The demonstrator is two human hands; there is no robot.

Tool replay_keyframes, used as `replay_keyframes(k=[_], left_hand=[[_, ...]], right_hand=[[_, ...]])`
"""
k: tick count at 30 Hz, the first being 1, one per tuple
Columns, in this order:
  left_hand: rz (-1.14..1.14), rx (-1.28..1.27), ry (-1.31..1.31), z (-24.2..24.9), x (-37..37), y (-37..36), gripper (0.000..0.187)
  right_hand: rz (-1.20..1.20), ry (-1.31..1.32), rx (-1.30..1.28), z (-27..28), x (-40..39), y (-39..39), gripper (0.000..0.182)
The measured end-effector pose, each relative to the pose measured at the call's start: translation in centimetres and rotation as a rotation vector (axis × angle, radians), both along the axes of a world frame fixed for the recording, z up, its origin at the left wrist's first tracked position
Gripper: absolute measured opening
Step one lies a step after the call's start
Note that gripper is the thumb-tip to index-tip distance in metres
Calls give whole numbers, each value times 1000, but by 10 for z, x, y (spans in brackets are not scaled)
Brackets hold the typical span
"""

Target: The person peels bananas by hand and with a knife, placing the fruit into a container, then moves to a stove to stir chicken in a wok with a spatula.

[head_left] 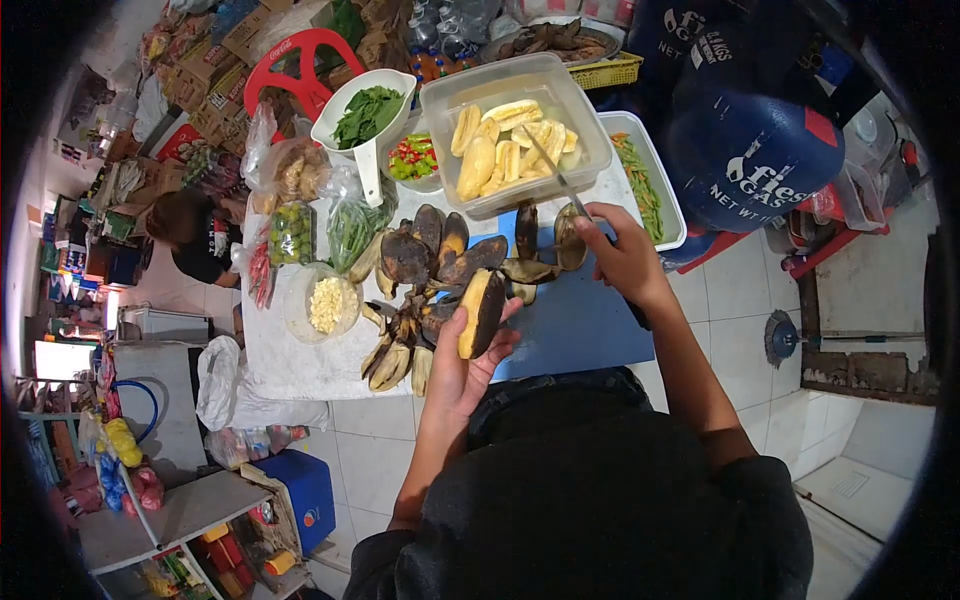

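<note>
My left hand [462,365] is closed around a plantain [484,312] with blackened skin; a yellow side of it faces left. In my right hand [625,258] is a knife [556,176], its blade pointing up and left over the edge of a clear plastic tub [436,112]. Peeled plantains [478,168] lie inside that tub. Beyond my left hand sits a pile of dark plantains [408,258]. Loose peels [530,271] rest between the pile and my right hand, partly on a blue surface [580,325].
The white table [262,345] also bears a bowl of chopped garlic [327,304], a white strainer with leaves [368,117], cut chillies [413,157], bagged green vegetables [355,225] and a tray of green beans [640,185]. Blue gas cylinders [755,150] stand right. Another person [200,235] is at left.
</note>
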State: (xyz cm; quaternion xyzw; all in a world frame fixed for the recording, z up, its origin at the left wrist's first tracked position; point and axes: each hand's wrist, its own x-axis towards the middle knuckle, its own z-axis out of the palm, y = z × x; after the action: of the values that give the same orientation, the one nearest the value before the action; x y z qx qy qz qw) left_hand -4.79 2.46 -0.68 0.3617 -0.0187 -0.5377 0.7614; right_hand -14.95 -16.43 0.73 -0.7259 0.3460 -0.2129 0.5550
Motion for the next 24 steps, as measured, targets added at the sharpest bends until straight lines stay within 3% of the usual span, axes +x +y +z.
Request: replay_keyframes(k=[3,5,10,13,16,24], left_hand=[[-5,27,-61,-3,-1,-5,44],[10,90,-127,-1,-6,-10,44],[98,197,-259,-1,-17,-25,39],[220,225,-283,6,-22,-34,35],[259,103,-284,4,-22,-39,30],[258,109,-262,7,-24,-39,27]], right_hand=[[-7,-7,-64,6,-4,4,30],[74,21,232,15,-7,15,30],[204,15,296,17,2,44,34],[301,-17,67,16,7,55,42],[328,-33,12,6,10,59,44],[298,-36,3,4,8,60,40]])
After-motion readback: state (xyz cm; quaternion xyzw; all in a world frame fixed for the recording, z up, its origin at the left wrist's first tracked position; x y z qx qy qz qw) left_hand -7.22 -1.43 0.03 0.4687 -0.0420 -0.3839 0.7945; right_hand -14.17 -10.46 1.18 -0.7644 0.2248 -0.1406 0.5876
